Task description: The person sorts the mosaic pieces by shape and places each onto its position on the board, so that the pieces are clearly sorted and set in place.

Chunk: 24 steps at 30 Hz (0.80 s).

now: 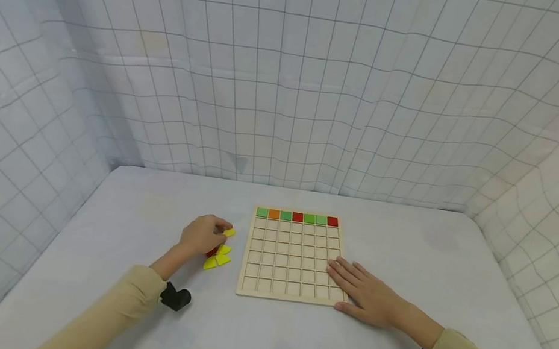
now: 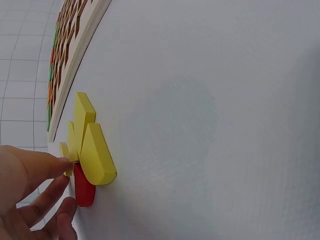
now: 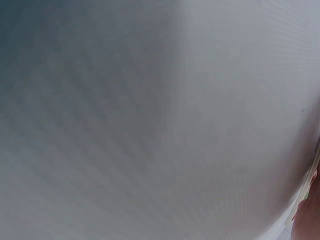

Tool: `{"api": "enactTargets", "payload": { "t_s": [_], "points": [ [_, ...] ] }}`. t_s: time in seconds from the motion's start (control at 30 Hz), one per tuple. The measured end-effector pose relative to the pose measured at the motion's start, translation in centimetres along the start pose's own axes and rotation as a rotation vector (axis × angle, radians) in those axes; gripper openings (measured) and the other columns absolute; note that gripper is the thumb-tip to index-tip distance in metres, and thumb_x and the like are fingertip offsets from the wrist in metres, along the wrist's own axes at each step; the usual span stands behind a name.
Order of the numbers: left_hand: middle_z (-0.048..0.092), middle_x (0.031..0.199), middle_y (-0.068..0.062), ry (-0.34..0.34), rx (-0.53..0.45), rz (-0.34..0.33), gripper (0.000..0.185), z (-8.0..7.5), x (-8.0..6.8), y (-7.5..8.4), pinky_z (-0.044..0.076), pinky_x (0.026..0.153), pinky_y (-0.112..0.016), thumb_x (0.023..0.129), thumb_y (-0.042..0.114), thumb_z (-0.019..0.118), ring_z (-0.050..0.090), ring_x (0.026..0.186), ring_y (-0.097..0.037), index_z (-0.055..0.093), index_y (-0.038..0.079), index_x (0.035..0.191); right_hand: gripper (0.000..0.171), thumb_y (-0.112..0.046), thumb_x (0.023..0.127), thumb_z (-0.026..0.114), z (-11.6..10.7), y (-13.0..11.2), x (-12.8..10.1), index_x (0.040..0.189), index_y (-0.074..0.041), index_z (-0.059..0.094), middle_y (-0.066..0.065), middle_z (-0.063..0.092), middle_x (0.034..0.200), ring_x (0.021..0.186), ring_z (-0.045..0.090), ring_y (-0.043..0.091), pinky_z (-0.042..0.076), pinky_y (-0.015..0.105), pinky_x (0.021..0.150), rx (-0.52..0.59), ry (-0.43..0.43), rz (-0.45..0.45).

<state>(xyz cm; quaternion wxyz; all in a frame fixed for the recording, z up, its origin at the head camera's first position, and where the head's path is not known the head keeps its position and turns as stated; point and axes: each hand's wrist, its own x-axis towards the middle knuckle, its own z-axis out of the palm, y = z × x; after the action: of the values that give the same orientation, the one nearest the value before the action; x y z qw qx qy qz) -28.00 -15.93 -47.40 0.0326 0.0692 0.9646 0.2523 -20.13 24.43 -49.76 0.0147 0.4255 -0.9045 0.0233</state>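
My left hand (image 1: 204,234) is at the left of a wooden grid board (image 1: 242,266). Its thumb and forefinger pinch a small flat yellow piece (image 1: 229,232), seen at the thumb tip in the left wrist view. Close by on the table lie several more yellow pieces (image 2: 97,155) with pointed or rounded ends, touching a red piece (image 2: 84,185) that the hand partly covers in the head view. With fingers straight, my right hand (image 1: 367,292) rests on the lower right edge of the board. Only a sliver of that hand (image 3: 307,215) shows in the right wrist view.
Coloured square tiles (image 1: 297,217) in green, orange and red fill the board's top row. A white cloth covers the table (image 1: 280,345), and a white grid-patterned curtain (image 1: 305,81) surrounds its back and sides.
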Motion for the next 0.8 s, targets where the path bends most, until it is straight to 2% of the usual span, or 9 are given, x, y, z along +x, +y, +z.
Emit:
{"api": "enactTargets", "payload": {
  "t_s": [0.17, 0.33, 0.57, 0.8],
  "points": [
    [0.071, 0.108, -0.008, 0.014, -0.036, 0.017, 0.031, 0.24, 0.08, -0.12, 0.05, 0.063, -0.027, 0.085, 0.011, 0.069, 0.063, 0.084, -0.019, 0.07, 0.009, 0.116, 0.071, -0.049, 0.1, 0.04, -0.04, -0.11, -0.04, 0.154, -0.007, 0.02, 0.009, 0.02, 0.161, 0.147, 0.02, 0.031, -0.013, 0.022, 0.117, -0.002, -0.007, 0.0],
    [0.072, 0.102, -0.007, 0.04, -0.06, -0.018, 0.039, 0.2, 0.06, 0.07, 0.042, 0.053, -0.022, 0.081, 0.021, 0.074, 0.062, 0.076, -0.017, 0.069, 0.008, 0.118, 0.071, -0.049, 0.1, 0.04, 0.01, -0.09, -0.03, 0.154, -0.007, 0.02, 0.009, 0.02, 0.161, 0.147, 0.02, 0.03, -0.013, 0.022, 0.117, -0.006, -0.002, 0.005],
    [0.072, 0.099, -0.007, 0.077, -0.038, -0.095, 0.041, 0.24, 0.03, 0.47, 0.047, 0.06, -0.025, 0.077, 0.034, 0.079, 0.065, 0.083, -0.019, 0.072, 0.008, 0.108, 0.071, -0.05, 0.1, 0.04, -0.09, -0.14, 0.01, 0.154, -0.008, 0.02, 0.008, 0.019, 0.161, 0.148, 0.019, 0.03, -0.013, 0.022, 0.117, 0.009, -0.016, 0.016],
    [0.072, 0.101, -0.008, 0.093, -0.028, -0.085, 0.038, 0.83, 0.63, 0.28, 0.051, 0.066, -0.029, 0.078, 0.035, 0.079, 0.066, 0.086, -0.021, 0.073, 0.008, 0.105, 0.071, -0.049, 0.1, 0.04, -0.38, -0.27, 0.07, 0.153, -0.007, 0.021, 0.008, 0.019, 0.161, 0.148, 0.019, 0.03, -0.014, 0.022, 0.117, 0.008, -0.029, 0.024]
  ]
}}
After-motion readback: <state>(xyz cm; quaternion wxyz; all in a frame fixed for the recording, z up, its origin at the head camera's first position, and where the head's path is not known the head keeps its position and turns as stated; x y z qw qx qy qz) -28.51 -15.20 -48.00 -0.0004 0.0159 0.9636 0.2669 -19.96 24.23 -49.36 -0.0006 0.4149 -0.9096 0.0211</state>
